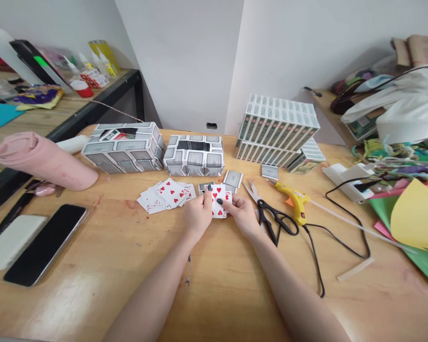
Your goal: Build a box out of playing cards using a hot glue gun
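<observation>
Both hands hold a small stack of playing cards (218, 209), face up with red hearts showing. My left hand (199, 212) pinches its left edge, thumb on top. My right hand (243, 212) grips the right side, its dark-nailed thumb lying across the top card. Left of the hands, loose cards (171, 191) are spread face up. Just beyond them, a patterned card (233, 179) lies face down. Black-handled scissors (271, 211) rest beside my right hand, and a yellow glue gun (296, 202) lies farther right.
Two card-covered boxes (123, 148) (193, 156) stand at the back, with stacked card packs (276, 126) to their right. A phone (46, 244) and a pink roll (50, 161) lie left. A white power strip (349, 181), black cable and coloured paper (417, 213) occupy the right.
</observation>
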Action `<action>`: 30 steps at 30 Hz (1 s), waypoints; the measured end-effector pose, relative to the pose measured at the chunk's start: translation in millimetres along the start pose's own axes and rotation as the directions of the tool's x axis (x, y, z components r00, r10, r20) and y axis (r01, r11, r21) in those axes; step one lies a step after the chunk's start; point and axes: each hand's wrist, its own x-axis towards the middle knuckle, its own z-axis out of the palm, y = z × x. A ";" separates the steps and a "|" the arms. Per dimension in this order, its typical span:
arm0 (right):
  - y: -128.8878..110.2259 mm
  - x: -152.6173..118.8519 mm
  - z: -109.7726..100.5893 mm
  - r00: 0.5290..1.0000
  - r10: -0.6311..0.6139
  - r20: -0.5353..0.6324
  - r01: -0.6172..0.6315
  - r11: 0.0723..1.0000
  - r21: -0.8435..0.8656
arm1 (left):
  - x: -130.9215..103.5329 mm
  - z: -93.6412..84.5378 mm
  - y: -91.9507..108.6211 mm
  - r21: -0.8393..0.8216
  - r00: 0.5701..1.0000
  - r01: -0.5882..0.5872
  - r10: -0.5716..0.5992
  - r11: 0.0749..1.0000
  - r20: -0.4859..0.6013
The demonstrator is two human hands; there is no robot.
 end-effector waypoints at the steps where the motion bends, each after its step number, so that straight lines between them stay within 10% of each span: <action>1: -0.1 0.0 0.2 1.000 -0.004 -0.002 0.004 1.000 0.006 | 0.0 0.1 -0.6 -0.011 1.000 0.003 -0.003 1.000 0.002; 12: -3.1 1.5 2.2 0.990 -0.063 -0.129 0.071 0.995 0.063 | 3.4 -11.9 -6.2 -0.336 0.929 0.085 0.047 0.938 0.368; 30: -1.2 3.8 -0.5 0.988 -0.070 -0.139 0.080 0.994 0.068 | 17.1 -16.2 -16.8 -0.380 0.902 0.102 0.076 0.919 0.426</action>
